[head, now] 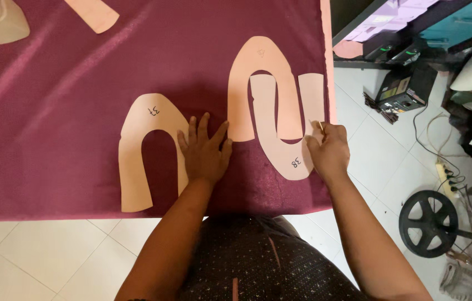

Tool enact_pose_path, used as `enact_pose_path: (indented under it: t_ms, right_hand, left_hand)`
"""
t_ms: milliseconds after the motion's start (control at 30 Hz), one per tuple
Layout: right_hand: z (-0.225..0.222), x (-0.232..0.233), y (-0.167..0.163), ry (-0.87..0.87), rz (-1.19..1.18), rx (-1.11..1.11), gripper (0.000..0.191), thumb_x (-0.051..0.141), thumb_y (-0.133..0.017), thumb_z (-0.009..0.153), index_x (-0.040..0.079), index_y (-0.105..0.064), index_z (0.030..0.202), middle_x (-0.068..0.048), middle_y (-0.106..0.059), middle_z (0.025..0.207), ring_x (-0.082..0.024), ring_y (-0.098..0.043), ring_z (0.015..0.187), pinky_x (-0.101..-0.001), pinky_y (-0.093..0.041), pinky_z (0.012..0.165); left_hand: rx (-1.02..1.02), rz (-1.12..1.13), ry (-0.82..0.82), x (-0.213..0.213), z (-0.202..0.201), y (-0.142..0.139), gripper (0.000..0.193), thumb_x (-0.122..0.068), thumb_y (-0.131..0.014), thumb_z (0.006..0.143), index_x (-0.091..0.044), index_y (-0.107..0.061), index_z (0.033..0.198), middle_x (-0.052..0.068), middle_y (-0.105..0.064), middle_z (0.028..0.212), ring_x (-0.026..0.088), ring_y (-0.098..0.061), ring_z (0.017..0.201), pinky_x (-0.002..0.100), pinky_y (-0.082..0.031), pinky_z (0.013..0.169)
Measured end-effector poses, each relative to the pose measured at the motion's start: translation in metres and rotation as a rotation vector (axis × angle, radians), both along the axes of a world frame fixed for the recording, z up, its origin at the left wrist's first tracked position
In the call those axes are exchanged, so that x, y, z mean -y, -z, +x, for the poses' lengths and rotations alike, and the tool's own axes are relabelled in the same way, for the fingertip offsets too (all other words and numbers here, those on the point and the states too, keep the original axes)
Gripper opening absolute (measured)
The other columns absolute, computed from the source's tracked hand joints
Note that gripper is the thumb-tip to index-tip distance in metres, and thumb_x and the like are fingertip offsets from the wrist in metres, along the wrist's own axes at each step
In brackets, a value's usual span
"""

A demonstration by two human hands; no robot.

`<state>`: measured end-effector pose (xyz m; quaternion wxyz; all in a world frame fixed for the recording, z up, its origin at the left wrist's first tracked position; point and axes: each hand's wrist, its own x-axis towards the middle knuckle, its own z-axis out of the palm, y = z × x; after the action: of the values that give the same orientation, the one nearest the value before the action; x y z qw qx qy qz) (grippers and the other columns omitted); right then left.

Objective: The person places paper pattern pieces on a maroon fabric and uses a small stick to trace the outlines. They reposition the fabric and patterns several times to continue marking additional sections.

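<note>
A single camera sits on the person's head and looks almost straight down, close enough that both forearms fill the lower picture. The left hand and right hand lie near the middle. Beyond the fingertips the maroon cloth runs to the top edge; to the right of the right hand's fingers the tiled floor shows far below.

White tiled floor, maroon-draped table, black wheel, power strip, tangled cables
</note>
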<state>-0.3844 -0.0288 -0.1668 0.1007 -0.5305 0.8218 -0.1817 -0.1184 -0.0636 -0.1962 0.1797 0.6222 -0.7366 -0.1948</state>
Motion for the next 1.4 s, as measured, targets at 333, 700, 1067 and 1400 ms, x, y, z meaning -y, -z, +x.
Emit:
enact_pose_path:
  t_ms: [333,700,1067,1400]
  right_hand:
    - [0.027,0.017,-0.004,-0.056,0.18,0.127,0.061,0.037,-0.084,0.084,0.005,-0.065,0.133,-0.014,-0.056,0.127,-0.027,-0.064,0.107,-0.0373,-0.053,0.094]
    - [0.03,0.012,-0.009,-0.038,0.172,0.231,0.056,0.028,-0.084,0.083,0.003,-0.066,0.13,-0.011,-0.054,0.12,-0.022,-0.063,0.101,-0.0337,-0.054,0.09]
    - [0.018,-0.002,-0.007,0.044,0.066,0.191,0.051,0.029,-0.081,0.085,0.002,-0.069,0.126,-0.015,-0.056,0.124,-0.026,-0.066,0.103,-0.0366,-0.055,0.092]
    - [0.015,0.005,-0.016,0.231,0.244,0.031,0.081,0.055,-0.083,0.082,-0.001,-0.056,0.134,-0.02,-0.05,0.135,-0.038,-0.062,0.113,-0.0474,-0.051,0.094]
  left_hand:
    - [0.005,-0.023,-0.001,0.0,0.01,0.0,0.046,-0.043,-0.057,0.096,-0.032,-0.061,0.141,0.013,-0.035,0.16,0.04,-0.021,0.152,0.068,-0.005,0.12]
    - [0.023,-0.027,-0.002,-0.002,0.011,-0.002,0.045,-0.042,-0.056,0.098,-0.034,-0.06,0.142,0.011,-0.034,0.162,0.04,-0.021,0.153,0.067,-0.006,0.121]
    - [0.01,-0.01,-0.004,-0.001,0.006,-0.003,0.044,-0.042,-0.054,0.098,-0.035,-0.06,0.141,0.01,-0.034,0.163,0.038,-0.02,0.154,0.066,-0.004,0.121]
    - [0.049,0.026,0.016,-0.002,0.003,-0.005,0.046,-0.045,-0.049,0.099,-0.037,-0.056,0.144,0.01,-0.032,0.163,0.037,-0.016,0.154,0.066,-0.003,0.12]
